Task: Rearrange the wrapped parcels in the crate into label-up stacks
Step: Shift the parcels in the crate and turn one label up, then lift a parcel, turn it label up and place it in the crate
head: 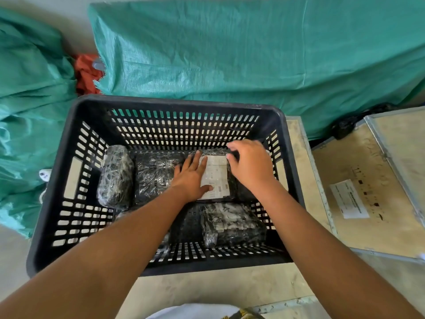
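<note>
A black slotted plastic crate (69, 143) holds several parcels wrapped in black film. At the back right lies a parcel with its white label (217, 178) facing up. My left hand (192, 178) lies flat on that parcel's left side, thumb on the label. My right hand (249, 164) curls over its far right edge. Left of it lies a flat black parcel (154, 176). A rounded parcel (115, 176) stands against the crate's left wall. Another parcel (232, 223) lies at the front right, no label showing. My left forearm hides part of the crate floor.
The crate rests on a pale wooden box (218, 288). A second wooden box with a paper label (349, 199) stands to the right. Large green woven sacks (230, 49) fill the back and left. An orange cloth (87, 74) sits between them.
</note>
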`<act>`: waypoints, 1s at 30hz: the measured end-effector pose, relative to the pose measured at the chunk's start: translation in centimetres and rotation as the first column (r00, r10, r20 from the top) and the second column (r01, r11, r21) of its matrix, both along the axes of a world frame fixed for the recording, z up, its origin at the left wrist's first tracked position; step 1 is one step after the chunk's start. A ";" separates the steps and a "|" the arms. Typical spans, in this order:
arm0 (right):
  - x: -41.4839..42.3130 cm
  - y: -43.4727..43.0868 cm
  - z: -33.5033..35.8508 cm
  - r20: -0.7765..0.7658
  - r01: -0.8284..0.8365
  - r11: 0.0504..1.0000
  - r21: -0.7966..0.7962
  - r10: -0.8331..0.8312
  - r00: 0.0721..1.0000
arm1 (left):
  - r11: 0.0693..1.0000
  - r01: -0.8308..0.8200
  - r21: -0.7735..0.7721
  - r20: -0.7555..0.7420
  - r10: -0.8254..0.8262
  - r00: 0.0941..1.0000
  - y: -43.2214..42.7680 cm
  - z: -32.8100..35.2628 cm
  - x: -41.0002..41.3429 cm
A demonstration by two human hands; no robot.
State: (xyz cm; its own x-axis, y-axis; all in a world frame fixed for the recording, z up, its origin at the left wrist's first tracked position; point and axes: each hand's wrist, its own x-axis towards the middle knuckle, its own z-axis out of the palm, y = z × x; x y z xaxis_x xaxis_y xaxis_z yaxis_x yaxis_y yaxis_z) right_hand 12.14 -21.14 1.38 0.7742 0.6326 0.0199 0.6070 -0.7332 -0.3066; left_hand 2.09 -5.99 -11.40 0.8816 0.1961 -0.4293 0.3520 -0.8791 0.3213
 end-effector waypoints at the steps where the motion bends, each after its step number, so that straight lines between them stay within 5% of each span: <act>1: 0.1 -1.0 0.8 0.077 0.030 0.999 0.028 -0.032 0.996 | 1.000 0.005 -0.012 -0.007 -0.005 1.000 -0.2 0.1 -0.1; 7: -0.5 -3.1 1.1 -0.170 0.178 0.975 -0.130 -0.198 0.965 | 0.994 0.104 0.021 -0.061 -0.102 0.993 0.0 -0.2 -0.4; 17: -0.6 -4.2 0.7 -0.181 0.099 0.972 -0.214 -0.139 0.974 | 0.986 0.151 0.073 -0.086 -0.145 0.986 -0.3 0.1 -0.7; 22: -1.0 -3.9 0.0 -0.176 0.046 0.979 -0.199 -0.081 0.981 | 0.987 0.143 0.066 -0.081 -0.138 0.987 -0.5 0.0 -0.9; 25: -1.0 -3.3 -0.4 -0.325 0.094 0.994 -0.060 -0.109 0.939 | 0.989 0.143 0.040 -0.087 -0.139 0.986 -0.4 0.5 -0.7; 30: -0.1 -3.6 -0.1 -0.352 0.239 0.967 0.084 -0.196 0.915 | 0.978 0.140 -0.154 -0.038 -0.148 0.988 0.6 2.5 -0.9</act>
